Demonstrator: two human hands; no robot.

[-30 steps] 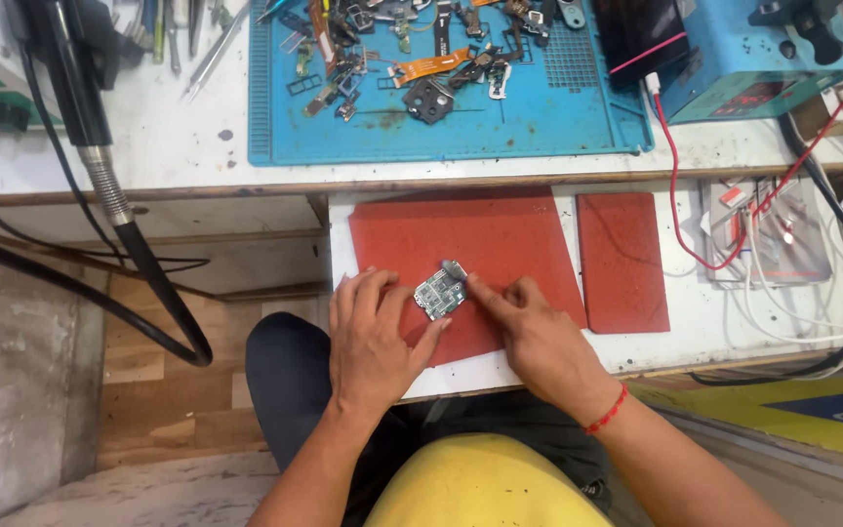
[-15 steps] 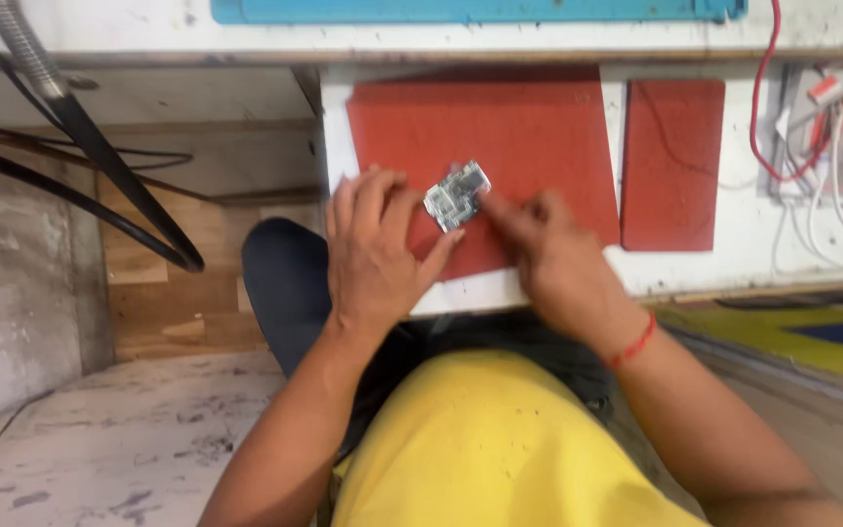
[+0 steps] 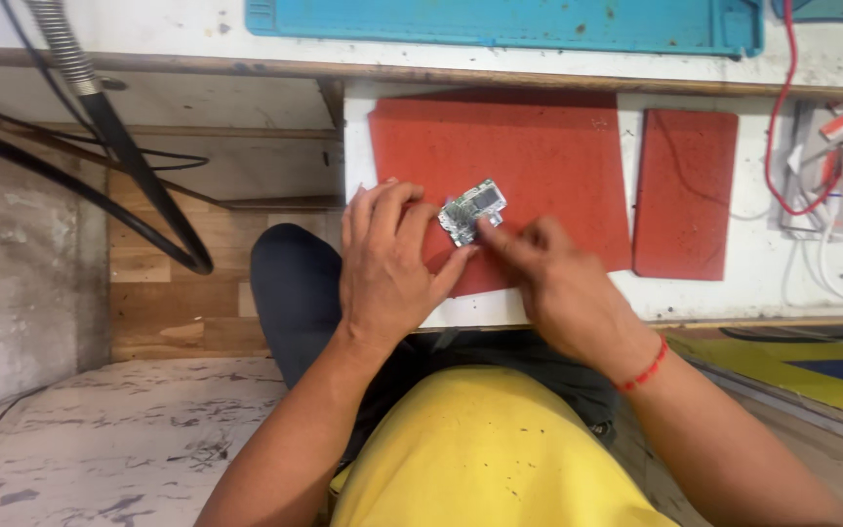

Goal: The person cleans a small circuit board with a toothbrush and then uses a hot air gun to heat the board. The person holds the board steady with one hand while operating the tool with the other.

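A small metal circuit board part (image 3: 473,210) lies on a large red mat (image 3: 539,156) on a white pull-out shelf (image 3: 734,293). My left hand (image 3: 387,268) rests flat on the mat's near left corner, fingertips touching the part's left edge. My right hand (image 3: 553,283), with a red thread at the wrist, pinches the part's near right edge with thumb and forefinger. The part lies tilted, its far end pointing right.
A smaller red mat (image 3: 685,190) lies to the right. Red and white wires (image 3: 831,166) bunch at the far right. A blue work mat (image 3: 500,24) covers the bench above. Black hoses (image 3: 139,185) hang at left over a wooden floor.
The view has tilted down, so the blue mat's parts left the frame. Both hands stay on the small part; the right fingers have closed in on its edge.
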